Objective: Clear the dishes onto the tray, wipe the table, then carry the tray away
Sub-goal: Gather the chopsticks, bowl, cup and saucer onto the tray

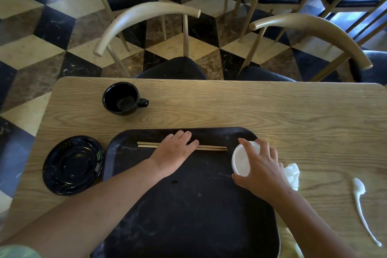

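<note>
The white cup (243,159) is at the far right corner of the tray (188,205), tipped with its mouth toward the tray's middle. The right hand (263,169) grips it, fingers curled over the rim. The left hand (176,148) lies flat, fingers straight, on the chopsticks (211,148), which run crosswise along the tray's far end. The black mug (121,98) and black saucer (73,164) stand on the bench (230,107) left of the tray, nearer the left hand, which seems the likelier one to fetch them.

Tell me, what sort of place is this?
Probably a café or restaurant dining room: several matching wooden chairs with black cushions, a patterned marble floor, and a black serving tray holding chopsticks, beside a mug and saucer.
</note>
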Action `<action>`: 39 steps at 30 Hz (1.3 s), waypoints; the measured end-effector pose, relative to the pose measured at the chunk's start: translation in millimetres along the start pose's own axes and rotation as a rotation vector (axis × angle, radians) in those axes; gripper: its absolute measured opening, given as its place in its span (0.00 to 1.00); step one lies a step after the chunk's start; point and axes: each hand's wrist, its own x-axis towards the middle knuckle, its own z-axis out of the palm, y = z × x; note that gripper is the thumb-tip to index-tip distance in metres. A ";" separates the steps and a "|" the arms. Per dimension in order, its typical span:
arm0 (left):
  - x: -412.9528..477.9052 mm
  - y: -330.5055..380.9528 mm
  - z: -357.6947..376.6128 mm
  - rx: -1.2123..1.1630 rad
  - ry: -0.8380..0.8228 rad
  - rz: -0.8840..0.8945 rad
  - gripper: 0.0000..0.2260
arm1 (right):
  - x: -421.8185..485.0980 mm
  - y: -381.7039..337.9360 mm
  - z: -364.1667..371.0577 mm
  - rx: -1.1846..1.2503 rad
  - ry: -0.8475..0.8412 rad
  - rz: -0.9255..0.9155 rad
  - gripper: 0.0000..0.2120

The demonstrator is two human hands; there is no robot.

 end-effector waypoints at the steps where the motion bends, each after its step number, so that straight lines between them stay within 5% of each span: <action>1: -0.6 0.8 0.0 0.001 0.003 0.000 0.29 | 0.5 0.3 0.2 -0.003 0.001 -0.001 0.50; 12: 3.8 0.0 0.8 0.005 0.086 -0.063 0.20 | 3.8 2.4 1.8 -0.005 0.041 -0.025 0.50; 33: 12.5 -6.1 1.7 0.029 0.115 -0.102 0.19 | 12.1 0.4 11.7 -0.080 -0.003 -0.023 0.55; 39: 5.4 7.1 -7.0 -0.013 0.115 -0.231 0.19 | 9.6 -1.7 7.2 -0.107 -0.040 -0.009 0.59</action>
